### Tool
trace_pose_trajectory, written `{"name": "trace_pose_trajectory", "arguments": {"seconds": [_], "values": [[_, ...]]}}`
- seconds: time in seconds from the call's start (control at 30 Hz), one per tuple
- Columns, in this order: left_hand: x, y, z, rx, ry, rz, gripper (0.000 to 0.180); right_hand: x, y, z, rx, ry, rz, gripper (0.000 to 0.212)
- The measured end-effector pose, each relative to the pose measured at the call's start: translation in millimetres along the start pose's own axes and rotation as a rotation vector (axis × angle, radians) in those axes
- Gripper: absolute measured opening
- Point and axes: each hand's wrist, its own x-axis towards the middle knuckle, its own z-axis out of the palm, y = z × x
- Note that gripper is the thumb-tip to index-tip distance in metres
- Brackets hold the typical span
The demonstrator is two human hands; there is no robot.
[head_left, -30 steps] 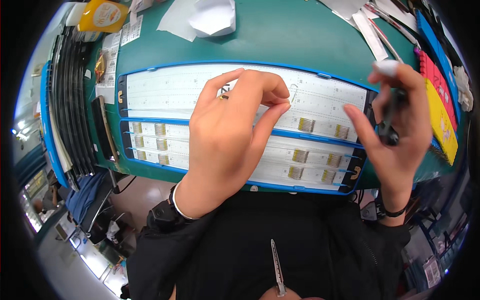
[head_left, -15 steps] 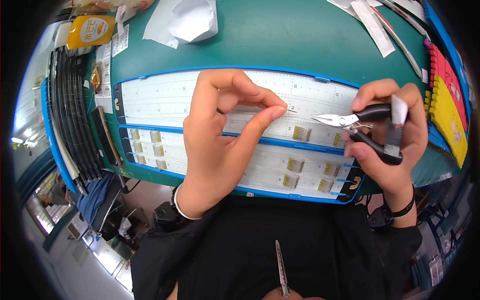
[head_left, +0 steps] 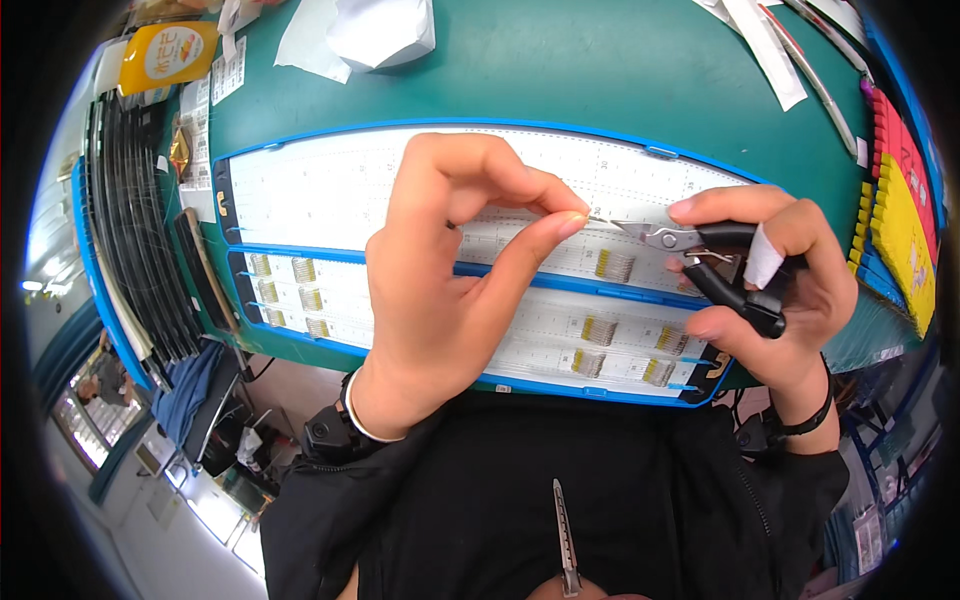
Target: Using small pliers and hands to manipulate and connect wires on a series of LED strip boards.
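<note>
My left hand [head_left: 425, 285] is raised over the long case, its thumb and forefinger pinching a tiny, thin, needle-like piece [head_left: 600, 219]. My right hand [head_left: 800, 300] holds small pliers [head_left: 672, 238] with black handles and a wire spring; white wrapping covers one finger. The pliers' tips meet the free end of the thin piece, though whether they grip it is too small to tell. Under both hands lies the blue-framed case [head_left: 310, 180], opened flat, with white ruled panels. Clusters of thin pieces with yellowish ends [head_left: 615, 266] sit in rows on its near panel.
Crumpled white paper [head_left: 385, 35] lies at the back of the green table [head_left: 530, 60]. An orange pouch [head_left: 168, 57] is at far left, above a row of black strips [head_left: 140, 230]. White strips [head_left: 765, 50] and yellow and red toothed blocks [head_left: 895, 250] occupy the right.
The pliers have moved left, and their tips now meet the thin piece in my left fingers. Their jaws look narrower. The case appears slightly shifted in the picture.
</note>
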Motion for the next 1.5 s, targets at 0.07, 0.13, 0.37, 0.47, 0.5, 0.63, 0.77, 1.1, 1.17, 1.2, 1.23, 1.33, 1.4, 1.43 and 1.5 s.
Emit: {"name": "trace_pose_trajectory", "arguments": {"seconds": [0.07,0.13,0.37,0.47,0.5,0.63,0.77,1.1,1.17,1.2,1.23,1.33,1.4,1.43,1.5], "values": [[1,2,-5,0.254,-0.081,0.116,0.039,-3,-2,-2,-0.004,0.032,0.03,0.049],[-1,0,-5,0.224,-0.064,0.11,0.039,-5,-3,-2,0.003,0.06,0.054,0.047],[-4,-5,3,-0.099,0.021,-0.012,0.039,-7,-3,0,0.212,0.259,0.1,0.048],[-3,-8,5,-0.125,-0.006,0.022,0.039,-9,2,-13,0.339,0.254,0.092,0.042],[-4,-6,4,-0.127,-0.001,-0.006,0.04,-9,3,-16,0.351,0.259,0.089,0.041],[-5,-8,4,-0.131,0.007,0.006,0.04,-9,-1,-16,0.233,0.377,0.114,0.038],[-4,-7,4,-0.128,0.009,0.047,0.042,-19,-9,-2,0.137,0.333,0.115,0.042],[-3,-10,4,-0.136,0.001,0.063,0.043,-12,-2,1,-0.02,-0.011,-0.047,0.065],[-4,-9,4,-0.148,0.001,0.043,0.043,-12,-1,1,-0.047,-0.02,-0.061,0.066],[-4,-8,4,-0.155,0.001,0.032,0.043,-12,-1,2,-0.054,-0.01,-0.056,0.067],[-4,-7,4,-0.15,-0.001,0.026,0.043,-12,-1,2,-0.059,-0.004,-0.051,0.067],[-4,-5,4,-0.135,-0.008,0.015,0.043,-13,-3,2,-0.064,0.002,-0.035,0.068],[-4,-4,3,-0.128,-0.014,0.018,0.043,-13,-3,2,-0.064,0.009,-0.028,0.068],[-4,-4,3,-0.129,-0.015,0.015,0.043,-14,-3,1,-0.066,0.01,-0.025,0.068],[-4,-3,4,-0.131,-0.015,0.008,0.044,-14,-4,1,-0.07,0.007,-0.022,0.068]]}}
